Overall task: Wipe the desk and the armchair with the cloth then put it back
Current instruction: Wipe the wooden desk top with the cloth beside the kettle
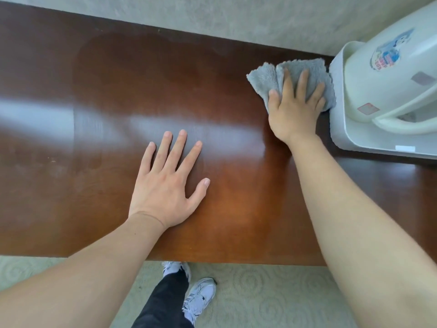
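Observation:
A glossy dark-brown wooden desk fills most of the view. A grey fluffy cloth lies folded on its far right part. My right hand presses flat on the cloth with straight, spread fingers, the cloth's right edge touching a white object. My left hand rests flat on the bare desk top near the front middle, fingers spread, holding nothing. No armchair is in view.
A white plastic appliance-like object with stickers stands on the desk's right end, right beside the cloth. A pale wall runs behind the desk. Below the front edge are patterned carpet and my legs in white sneakers.

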A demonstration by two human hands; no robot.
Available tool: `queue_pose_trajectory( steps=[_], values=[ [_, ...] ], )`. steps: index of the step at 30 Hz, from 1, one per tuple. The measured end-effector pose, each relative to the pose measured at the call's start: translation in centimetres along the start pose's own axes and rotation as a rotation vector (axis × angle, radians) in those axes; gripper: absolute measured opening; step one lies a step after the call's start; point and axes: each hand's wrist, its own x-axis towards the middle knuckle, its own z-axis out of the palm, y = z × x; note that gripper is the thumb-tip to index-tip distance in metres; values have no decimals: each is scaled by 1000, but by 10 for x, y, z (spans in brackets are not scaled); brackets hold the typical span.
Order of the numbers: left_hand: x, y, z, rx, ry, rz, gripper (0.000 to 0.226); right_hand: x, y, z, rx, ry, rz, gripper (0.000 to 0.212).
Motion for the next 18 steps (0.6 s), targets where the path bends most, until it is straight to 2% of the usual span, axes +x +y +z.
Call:
queue_pose_trajectory(
  steps=[4,8,10,13,18],
  values=[
    [0,1,-5,-6,-28,0,73,-83,4,16,32,43,7,59],
    [2,0,-7,-16,-58,-4,73,-215,2,34,66,-66,15,62],
    [0,0,-7,-30,-50,-3,73,-245,1,37,32,-157,3,63],
    [1,1,-3,-43,-30,7,73,-202,-3,33,4,-168,-3,64],
    [-1,-1,1,-35,-14,17,73,-50,-39,12,-7,-69,24,62]
  ],
)
